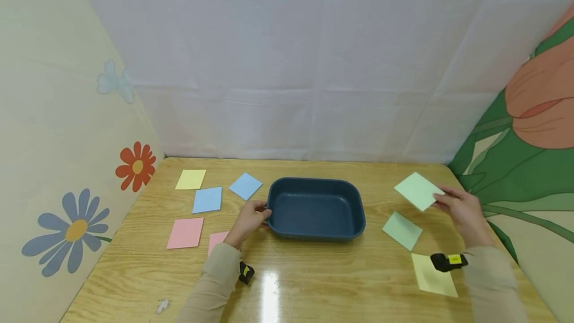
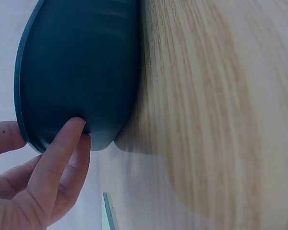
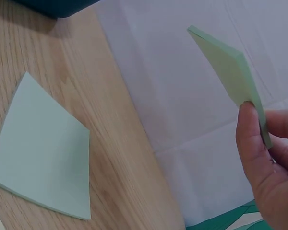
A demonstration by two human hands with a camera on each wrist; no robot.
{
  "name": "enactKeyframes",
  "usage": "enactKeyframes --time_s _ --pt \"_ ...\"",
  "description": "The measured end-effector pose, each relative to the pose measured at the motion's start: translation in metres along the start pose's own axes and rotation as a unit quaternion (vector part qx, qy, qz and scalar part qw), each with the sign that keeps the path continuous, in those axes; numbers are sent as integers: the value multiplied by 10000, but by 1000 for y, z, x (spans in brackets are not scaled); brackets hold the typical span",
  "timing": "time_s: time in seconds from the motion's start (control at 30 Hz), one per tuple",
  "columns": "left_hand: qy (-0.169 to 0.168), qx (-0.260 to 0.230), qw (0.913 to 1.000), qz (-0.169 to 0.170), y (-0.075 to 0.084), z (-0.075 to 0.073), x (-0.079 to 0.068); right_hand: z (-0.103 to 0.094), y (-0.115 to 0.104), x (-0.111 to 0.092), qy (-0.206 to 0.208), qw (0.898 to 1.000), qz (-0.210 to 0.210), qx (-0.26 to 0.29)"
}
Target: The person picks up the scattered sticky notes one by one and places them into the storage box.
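Observation:
My left hand (image 1: 248, 221) grips the left end of a dark blue rectangular bin (image 1: 314, 236), thumb at the rim. In the left wrist view, fingertips (image 2: 72, 132) press on the outside wall of the bin. My right hand (image 1: 462, 211) pinches a light green sticky-note pad (image 1: 417, 191) by one edge. That pad is raised and tilted in the right wrist view, with the thumb (image 3: 248, 139) on one face and fingers on the other. Another green pad (image 1: 402, 231) lies flat on the table below it. Nothing lies in the bin.
Left of the bin lie two blue pads (image 1: 207, 200), a yellow pad (image 1: 190, 179) and two pink pads (image 1: 185, 233), one partly behind my left forearm. A second yellow pad (image 1: 432, 283) lies near my right wrist. A small white scrap (image 1: 163, 306) sits at front left.

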State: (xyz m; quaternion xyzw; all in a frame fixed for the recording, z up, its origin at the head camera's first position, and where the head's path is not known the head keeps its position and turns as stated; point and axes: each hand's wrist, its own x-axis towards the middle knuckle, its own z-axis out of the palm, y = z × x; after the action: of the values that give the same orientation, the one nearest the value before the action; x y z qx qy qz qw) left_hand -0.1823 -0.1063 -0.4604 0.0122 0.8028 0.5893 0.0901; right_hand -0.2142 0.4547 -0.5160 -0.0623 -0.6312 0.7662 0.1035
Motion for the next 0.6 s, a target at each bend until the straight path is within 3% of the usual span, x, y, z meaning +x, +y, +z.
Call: enactKeyframes --time_s 0.37,0.6 --pt "-5 -44 10000 6 0 0 0 19 3 1 -186 9991 -176 -337" --pt "-87 11 10000 24 -1 0 1 28 3 1 -243 9994 -205 -100"
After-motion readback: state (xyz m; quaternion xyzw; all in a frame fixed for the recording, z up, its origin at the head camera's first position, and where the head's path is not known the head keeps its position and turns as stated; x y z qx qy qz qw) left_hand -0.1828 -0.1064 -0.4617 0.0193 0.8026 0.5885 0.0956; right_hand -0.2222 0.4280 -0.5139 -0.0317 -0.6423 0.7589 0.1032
